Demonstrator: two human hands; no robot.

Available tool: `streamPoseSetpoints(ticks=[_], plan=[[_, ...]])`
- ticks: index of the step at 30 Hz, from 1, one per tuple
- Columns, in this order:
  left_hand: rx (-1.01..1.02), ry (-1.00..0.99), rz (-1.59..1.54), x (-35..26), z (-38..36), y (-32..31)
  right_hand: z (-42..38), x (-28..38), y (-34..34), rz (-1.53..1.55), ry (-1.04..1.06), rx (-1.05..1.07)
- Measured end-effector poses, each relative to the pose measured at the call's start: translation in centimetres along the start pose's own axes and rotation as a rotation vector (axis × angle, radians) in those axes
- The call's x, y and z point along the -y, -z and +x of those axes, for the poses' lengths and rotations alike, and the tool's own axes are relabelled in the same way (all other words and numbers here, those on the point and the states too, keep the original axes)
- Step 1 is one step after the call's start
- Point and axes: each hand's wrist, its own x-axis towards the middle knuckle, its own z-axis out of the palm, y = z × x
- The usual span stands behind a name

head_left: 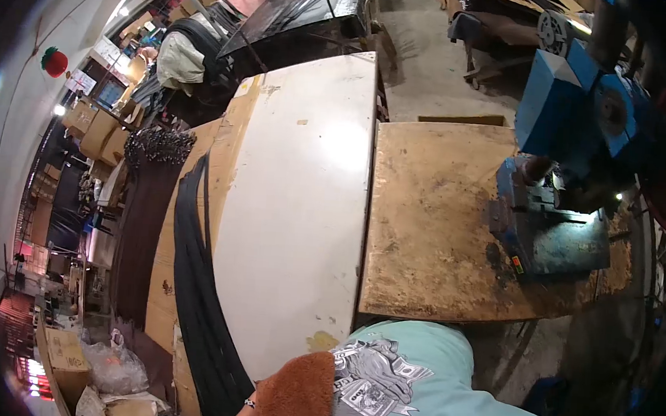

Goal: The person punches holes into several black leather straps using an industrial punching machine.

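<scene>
We had not yet lifted any black strips [198, 291] — they lay bundled along the white table's [302, 206] left edge. Neither hand showed, so either grip's state stayed untold.

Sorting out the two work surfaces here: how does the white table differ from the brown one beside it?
The white table is pale, long and fairly clean; the brown table is rust-stained, worn and squarer. The white table has black strips along its left edge, while the brown table bears a blue machine at its right. Both are flat, and they stand edge to edge.
</scene>
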Motion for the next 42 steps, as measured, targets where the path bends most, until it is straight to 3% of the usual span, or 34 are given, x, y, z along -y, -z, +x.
streamPoseSetpoints(ticks=[6, 12, 15, 16, 21, 23, 24, 26, 33, 38, 40, 41, 42], plan=[[-0.01, 0.03, -0.169, 0.0, -3.0, 0.4, 0.5, -0.8, 1.0, -0.039, -0.034, 0.007], [-0.083, 0.061, -0.808, -1.7, -7.3, 2.5, 0.3, -2.1, 2.5, -0.074, -0.068, 0.018], [-0.053, -0.034, -1.008, 6.9, -7.4, 2.8, -0.3, -2.8, 3.5, -0.073, -0.075, 0.011], [-0.123, 0.035, -1.015, 9.8, -7.8, 2.9, -0.6, -3.2, 4.0, -0.073, -0.078, 0.008], [-0.506, 0.006, -1.22, 17.5, -17.1, 1.4, -3.4, -5.2, 7.0, -0.1, -0.069, 0.062], [-0.53, 0.125, -1.235, 20.0, -21.5, 0.1, -5.8, -6.4, 9.4, -0.098, -0.06, 0.107], [-0.648, 0.192, -1.24, 20.7, -23.0, -1.2, -7.4, -7.1, 10.7, -0.097, -0.061, 0.142], [-0.751, 0.174, -1.115, 17.2, -24.1, -3.2, -11.3, -8.0, 14.7, -0.079, -0.07, 0.223], [-0.625, 0.114, -1.107, 6.8, -22.5, -9.4, -24.1, -6.3, 30.7, 0.002, -0.1, 0.422], [-0.539, -0.188, -1.16, 1.5, -19.3, -11.0, -29.4, 2.2, 38.5, 0.209, 0.143, 0.165], [-0.553, -0.249, -1.222, -1.7, -16.6, -10.5, -30.4, 5.8, 38.4, 0.406, 0.252, 0.0], [-0.572, -0.283, -1.235, -2.9, -15.2, -10.1, -28.4, 4.2, 38.0, 0.362, 0.447, -0.061], [-0.594, -0.323, -1.234, -4.0, -13.8, -9.6, -27.9, 5.4, 37.4, 0.449, 0.474, -0.095]])
